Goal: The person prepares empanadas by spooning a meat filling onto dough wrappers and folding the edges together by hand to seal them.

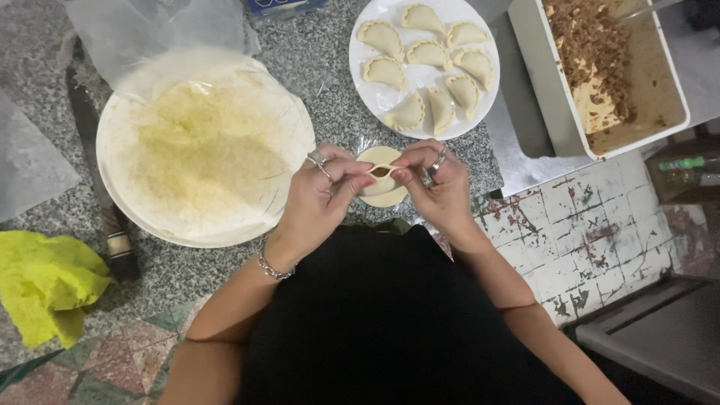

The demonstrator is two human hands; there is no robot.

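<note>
**A:** Look down from your head camera. Where is the dough round (382,180)?

**B:** It sits right between your two hands, just over the edge of the grey counter (315,60), close to your body. You have it folded in half. The open seam runs sideways, from one hand to the other.

**A:** What are my hands doing?

**B:** Your left hand (319,195) pinches the left end of the seam with thumb and fingertips. Your right hand (439,184) pinches the right end the same way. Both hands are just as near, one at each end. In the middle there is a small open gap, and you can see a bit of brown filling in it.

**A:** What else is close?

**B:** Just past your hands is the white plate (367,82) with folded pastries (424,52) on it. To the left is the big stack of dough rounds (202,150) under clear plastic. Up on the right is the white tub (532,82) of brown filling.

**A:** What can't you see?

**B:** Your fingers hide both ends of the seam, so I cannot tell how much is stuck shut. The bottom of the round is partly hidden too. The far end of the tub is cut off.
</note>
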